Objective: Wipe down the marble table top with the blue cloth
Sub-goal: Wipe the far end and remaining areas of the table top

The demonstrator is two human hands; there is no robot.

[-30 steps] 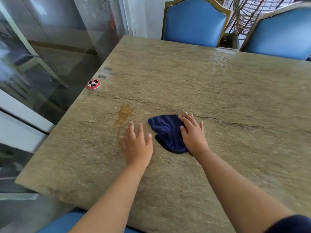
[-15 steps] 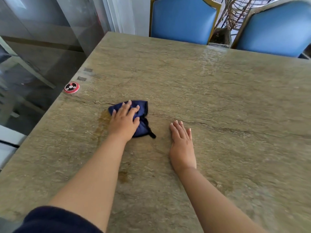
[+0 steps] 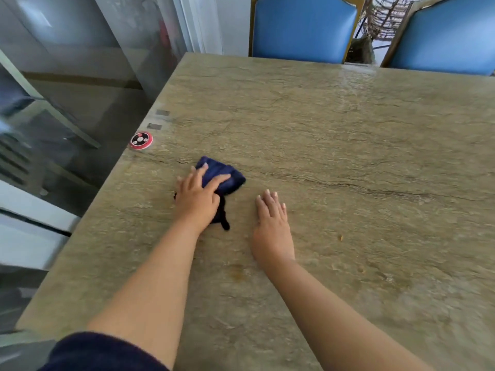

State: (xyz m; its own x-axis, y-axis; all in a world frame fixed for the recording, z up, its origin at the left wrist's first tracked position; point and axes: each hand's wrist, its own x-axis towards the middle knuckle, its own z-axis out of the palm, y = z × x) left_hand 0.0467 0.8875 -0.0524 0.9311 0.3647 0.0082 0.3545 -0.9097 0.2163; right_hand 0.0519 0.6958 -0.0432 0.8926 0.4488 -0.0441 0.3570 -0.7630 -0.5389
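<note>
The beige veined marble table top (image 3: 334, 135) fills most of the view. A dark blue cloth (image 3: 227, 176), bunched up, lies near the table's left edge. My left hand (image 3: 197, 198) presses flat on the cloth and covers its near half; a dark strip of cloth sticks out below the hand. My right hand (image 3: 272, 226) rests palm down on the bare marble, a little right of the cloth and apart from it, holding nothing. A faint brownish smear (image 3: 237, 271) shows on the marble between my forearms.
A round red and black disc (image 3: 141, 140) sits at the table's left edge, beyond the cloth. Two blue chairs (image 3: 302, 28) (image 3: 450, 36) stand at the far side. A glass wall runs along the left. A small crumb (image 3: 341, 237) lies right of my right hand.
The cloth passed from under my right hand to under my left a second ago. Since then my left hand has kept pressing it near the left edge, where a brown stain showed; my right hand lies flat.
</note>
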